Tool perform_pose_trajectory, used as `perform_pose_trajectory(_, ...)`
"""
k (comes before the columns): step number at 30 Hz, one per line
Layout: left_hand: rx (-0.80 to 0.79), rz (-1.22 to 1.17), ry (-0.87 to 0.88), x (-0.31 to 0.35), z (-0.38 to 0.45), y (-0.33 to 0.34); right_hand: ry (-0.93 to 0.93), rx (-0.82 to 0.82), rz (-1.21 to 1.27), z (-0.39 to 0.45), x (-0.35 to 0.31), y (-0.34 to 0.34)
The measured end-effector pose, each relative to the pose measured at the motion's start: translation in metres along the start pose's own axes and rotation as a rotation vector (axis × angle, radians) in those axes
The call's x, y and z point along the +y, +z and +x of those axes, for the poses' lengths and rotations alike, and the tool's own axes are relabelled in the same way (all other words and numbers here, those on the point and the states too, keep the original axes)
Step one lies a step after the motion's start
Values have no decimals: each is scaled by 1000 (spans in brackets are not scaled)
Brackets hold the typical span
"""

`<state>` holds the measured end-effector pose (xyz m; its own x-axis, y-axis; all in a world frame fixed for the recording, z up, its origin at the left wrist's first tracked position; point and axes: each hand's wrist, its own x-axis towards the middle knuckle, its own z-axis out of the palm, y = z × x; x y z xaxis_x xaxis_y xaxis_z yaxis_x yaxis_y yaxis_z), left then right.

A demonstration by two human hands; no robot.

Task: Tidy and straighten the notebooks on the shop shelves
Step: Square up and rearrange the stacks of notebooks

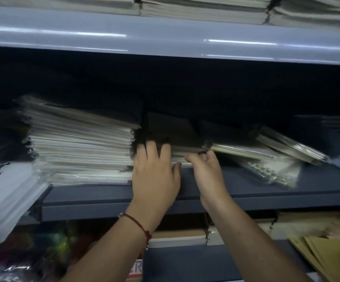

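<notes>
Shop shelving all around, pretty dim. Nearest is the blue shelf edge. On it, left hand lies flat, fingers spread on a low notebook pile; right hand pinches a wrapped notebook just beside. Tall wrapped stack sits left, more slanted notebooks further right.
</notes>
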<state>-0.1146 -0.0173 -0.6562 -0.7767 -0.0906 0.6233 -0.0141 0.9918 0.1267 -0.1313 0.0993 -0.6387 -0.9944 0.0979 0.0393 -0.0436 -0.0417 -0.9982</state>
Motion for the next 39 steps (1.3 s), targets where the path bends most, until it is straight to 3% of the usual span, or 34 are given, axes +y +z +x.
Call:
perform_pose_trajectory(4, -14, 13, 6, -1, -14, 7, 17, -68, -105, 4, -3, 5)
perform_pose_trajectory(9, -109, -94, 181, -13, -22, 16, 2, -61, -124, 2, -4, 11)
perform_pose_trajectory(17, -182, -118, 175, -19, -19, 18, 34, -7, -74, -2, -6, 14)
perform_pose_trajectory(25, -133, -190, 169, -21, -23, 17, 129, -1, 3, -18, -16, 8)
perform_pose_trajectory(30, -45, -424, 150, -27, -31, 7, 206, 29, -10, -52, -31, -20)
perform_pose_trajectory(35, -50, -835, -1, 12, -50, -24, 121, 163, -86, -72, -43, -77)
perform_pose_trajectory(39, -261, -1368, -493, 57, -35, -31, 35, 414, -7, -59, -56, -152)
